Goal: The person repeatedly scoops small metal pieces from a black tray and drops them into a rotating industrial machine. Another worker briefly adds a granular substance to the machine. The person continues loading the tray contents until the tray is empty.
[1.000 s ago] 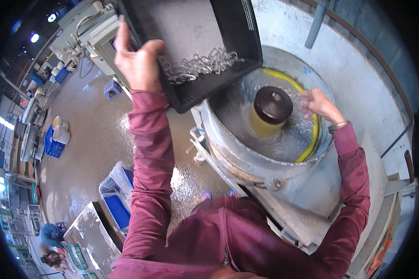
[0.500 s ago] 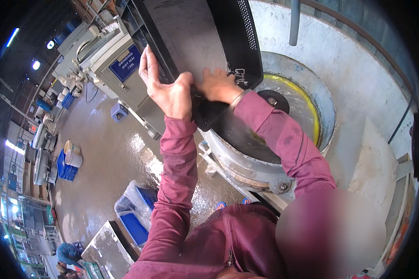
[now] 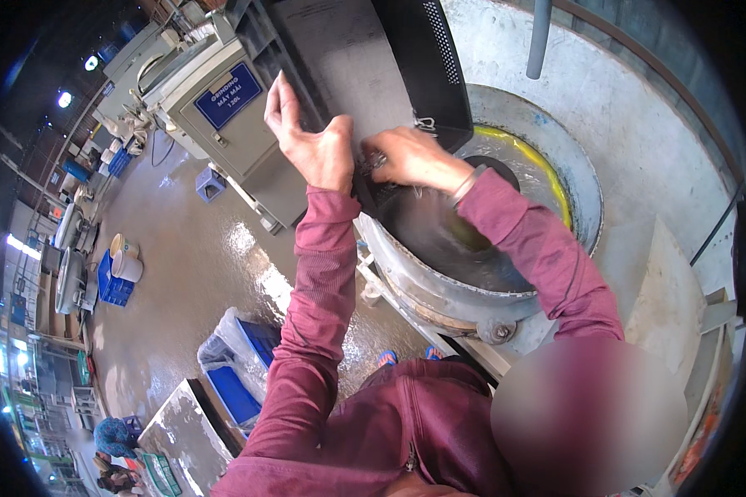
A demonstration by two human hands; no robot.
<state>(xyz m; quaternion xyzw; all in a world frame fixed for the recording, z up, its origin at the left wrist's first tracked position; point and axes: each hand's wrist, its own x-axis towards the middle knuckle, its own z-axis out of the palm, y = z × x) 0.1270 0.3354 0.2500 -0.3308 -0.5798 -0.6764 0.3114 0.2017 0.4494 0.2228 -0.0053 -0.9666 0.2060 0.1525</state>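
Observation:
A black plastic crate [image 3: 431, 70] is held tilted over a round grey tub [image 3: 584, 166]. My left hand [image 3: 319, 153] grips the crate's near left side, thumb inside and fingers along the outer wall. At the crate's low edge my right hand [image 3: 414, 157] is closed round small thin shiny metal pieces. A few more thin pieces [image 3: 424, 124] lie in the crate's corner beside my knuckles. Below, the tub holds blurred grey contents, a dark round hub [image 3: 497, 171] and a yellow inner band [image 3: 555, 174].
A beige machine cabinet [image 3: 257, 137] with a blue sign stands left of the crate. On the wet floor [image 3: 174, 273] are a plastic-lined blue bin [image 3: 232, 389], a blue crate [image 3: 114, 282] with buckets and a small stool [image 3: 210, 185]. A grey pipe [image 3: 539, 41] hangs above the tub. Another person crouches at lower left.
My right hand has drawn back from the crate's floor to its low edge and closed on metal pieces. My left hand keeps its hold. The view has shifted slightly.

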